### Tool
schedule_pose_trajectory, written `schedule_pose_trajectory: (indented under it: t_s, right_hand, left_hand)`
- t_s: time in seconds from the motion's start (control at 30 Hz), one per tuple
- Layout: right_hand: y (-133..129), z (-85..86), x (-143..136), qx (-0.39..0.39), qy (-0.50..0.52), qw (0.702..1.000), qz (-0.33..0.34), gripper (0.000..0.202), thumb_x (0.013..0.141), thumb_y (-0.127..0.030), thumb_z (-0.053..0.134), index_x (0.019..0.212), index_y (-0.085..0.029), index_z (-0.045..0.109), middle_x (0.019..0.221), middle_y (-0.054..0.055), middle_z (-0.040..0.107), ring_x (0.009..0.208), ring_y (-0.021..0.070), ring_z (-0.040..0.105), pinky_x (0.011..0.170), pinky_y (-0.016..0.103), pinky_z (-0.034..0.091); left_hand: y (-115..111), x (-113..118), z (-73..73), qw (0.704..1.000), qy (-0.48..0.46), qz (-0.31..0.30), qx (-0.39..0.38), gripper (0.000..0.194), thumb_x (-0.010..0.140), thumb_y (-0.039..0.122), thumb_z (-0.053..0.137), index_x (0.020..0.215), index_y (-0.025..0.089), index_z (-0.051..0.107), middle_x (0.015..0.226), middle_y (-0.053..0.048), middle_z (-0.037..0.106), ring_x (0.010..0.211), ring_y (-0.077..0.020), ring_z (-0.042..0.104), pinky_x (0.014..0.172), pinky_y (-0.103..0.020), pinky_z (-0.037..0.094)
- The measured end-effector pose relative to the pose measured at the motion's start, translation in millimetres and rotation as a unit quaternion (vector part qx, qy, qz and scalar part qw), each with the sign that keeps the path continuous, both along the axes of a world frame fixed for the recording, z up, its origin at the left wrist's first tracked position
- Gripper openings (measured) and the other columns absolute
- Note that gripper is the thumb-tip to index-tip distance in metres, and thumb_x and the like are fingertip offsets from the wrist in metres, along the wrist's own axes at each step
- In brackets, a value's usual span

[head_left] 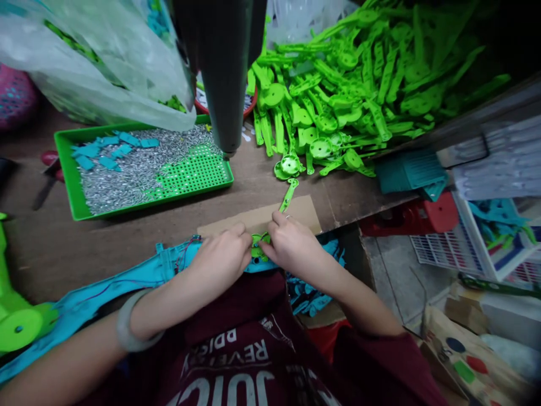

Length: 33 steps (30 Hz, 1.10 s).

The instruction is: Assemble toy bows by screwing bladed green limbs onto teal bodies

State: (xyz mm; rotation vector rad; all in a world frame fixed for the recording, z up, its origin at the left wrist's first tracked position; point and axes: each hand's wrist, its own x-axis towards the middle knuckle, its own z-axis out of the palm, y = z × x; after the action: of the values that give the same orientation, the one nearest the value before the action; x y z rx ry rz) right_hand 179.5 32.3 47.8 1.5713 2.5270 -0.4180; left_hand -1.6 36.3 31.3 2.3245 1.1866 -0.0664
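A long blue plastic part (147,269) with thin wires along it lies across the table's front edge, above the lap. My left hand (226,251) rests on its right end, fingers bent together beside a small green piece (259,246) set in the blue part. From the other side my right hand (287,239), with a ring, has its thumb and fingers closed at the green piece. A green arm-shaped piece (288,195) sticks out beyond the right fingers; whether it is held cannot be made out. Behind the hands lies a cardboard strip (310,213).
A green tray (67,175) holds many screws and several blue pieces. A dark machine column (226,84) stands over the table. Green parts (333,107) are heaped at the back right, with teal baskets (412,172) and a red stool (439,214) beside the table.
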Motion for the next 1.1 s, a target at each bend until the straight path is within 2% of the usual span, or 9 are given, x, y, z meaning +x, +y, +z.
schedule_pose_trajectory:
  t_s: [0.17, 0.27, 0.4, 0.53, 0.63, 0.73, 0.83, 0.97, 1.1]
  right_hand:
    - [-2, -8.9, -5, 0.019, 0.006, 1.000, -0.006, 0.018, 0.089, -0.020, 0.068, 0.072, -0.014, 0.068, 0.081, 0.014, 0.064, 0.083, 0.0260, 0.064, 0.070, 0.036, 0.052]
    - [-3, -8.6, -5, 0.024, -0.003, 1.000, -0.009, 0.017, 0.090, -0.024, 0.069, 0.079, -0.012, 0.071, 0.085, 0.015, 0.065, 0.082, 0.0257, 0.065, 0.068, 0.035, 0.052]
    - [-1, -3.5, -6, -0.005, -0.034, 0.999, -0.022, 0.021, 0.092, -0.029, 0.068, 0.089, -0.009, 0.072, 0.093, 0.018, 0.066, 0.080, 0.0265, 0.067, 0.062, 0.035, 0.051]
    - [-3, 1.1, -8, -0.026, -0.043, 0.998, -0.031, 0.023, 0.093, -0.031, 0.066, 0.094, -0.009, 0.071, 0.098, 0.018, 0.065, 0.084, 0.0271, 0.066, 0.062, 0.035, 0.050]
    - [-7, 0.8, -6, 0.023, -0.044, 0.998, -0.033, 0.019, 0.095, -0.029, 0.062, 0.098, -0.011, 0.068, 0.101, 0.017, 0.064, 0.090, 0.0278, 0.063, 0.058, 0.033, 0.047]
    - [-9, -6.4, 1, 0.104, 0.012, 0.990, 0.093, 0.013, 0.098, -0.018, 0.054, 0.102, -0.015, 0.065, 0.102, 0.014, 0.063, 0.096, 0.0259, 0.058, 0.063, 0.033, 0.046]
    - [-6, -18.9, 11, 0.118, 0.102, 0.955, 0.254, 0.018, 0.101, -0.016, 0.047, 0.100, -0.015, 0.065, 0.095, 0.010, 0.063, 0.093, 0.0227, 0.053, 0.072, 0.035, 0.045]
    - [-3, -29.2, 16, 0.097, 0.126, 0.952, 0.260, 0.021, 0.102, -0.018, 0.047, 0.105, -0.012, 0.067, 0.092, 0.010, 0.063, 0.091, 0.0224, 0.051, 0.070, 0.035, 0.041]
    - [-8, -25.0, 11, 0.108, 0.092, 0.956, 0.257, 0.022, 0.100, -0.017, 0.049, 0.111, -0.010, 0.066, 0.094, 0.011, 0.064, 0.094, 0.0250, 0.052, 0.070, 0.037, 0.041]
  left_hand:
    - [4, -19, 0.3, 0.996, -0.089, -0.014, 0.015, 0.022, 0.098, 0.023, 0.052, 0.083, 0.018, 0.068, 0.080, -0.003, 0.059, 0.074, -0.0182, 0.060, 0.065, -0.030, 0.044]
    - [3, -27, 2.1, 0.995, -0.061, -0.049, 0.067, 0.028, 0.100, 0.026, 0.048, 0.082, 0.018, 0.067, 0.079, -0.003, 0.057, 0.070, -0.0184, 0.057, 0.064, -0.032, 0.043]
    - [2, -23, 5.0, 0.991, -0.005, -0.084, 0.102, 0.027, 0.098, 0.020, 0.047, 0.081, 0.017, 0.066, 0.078, -0.004, 0.058, 0.065, -0.0195, 0.054, 0.062, -0.034, 0.041]
    - [0, -14, 6.5, 0.992, 0.020, -0.076, 0.100, 0.023, 0.095, 0.015, 0.049, 0.079, 0.016, 0.066, 0.075, -0.005, 0.058, 0.062, -0.0193, 0.053, 0.060, -0.034, 0.040]
    - [-4, -10, 5.1, 0.991, 0.031, -0.068, 0.110, 0.027, 0.094, 0.012, 0.044, 0.078, 0.016, 0.065, 0.075, -0.005, 0.059, 0.059, -0.0188, 0.052, 0.059, -0.034, 0.040]
    - [-7, -8, 2.6, 0.983, 0.060, -0.101, 0.138, 0.032, 0.093, 0.005, 0.039, 0.076, 0.015, 0.065, 0.074, -0.006, 0.060, 0.061, -0.0193, 0.053, 0.060, -0.035, 0.040]
    - [-7, -9, 0.8, 0.976, 0.076, -0.133, 0.157, 0.032, 0.092, 0.003, 0.040, 0.076, 0.016, 0.065, 0.075, -0.006, 0.061, 0.062, -0.0188, 0.054, 0.061, -0.034, 0.040]
    - [-4, -13, 1.0, 0.977, 0.058, -0.133, 0.153, 0.028, 0.094, 0.008, 0.045, 0.075, 0.016, 0.064, 0.075, -0.005, 0.061, 0.063, -0.0186, 0.054, 0.061, -0.034, 0.040]
    - [-2, -15, 4.7, 0.981, 0.065, -0.137, 0.118, 0.019, 0.093, 0.012, 0.054, 0.079, 0.015, 0.066, 0.080, -0.006, 0.064, 0.067, -0.0193, 0.058, 0.063, -0.033, 0.043]
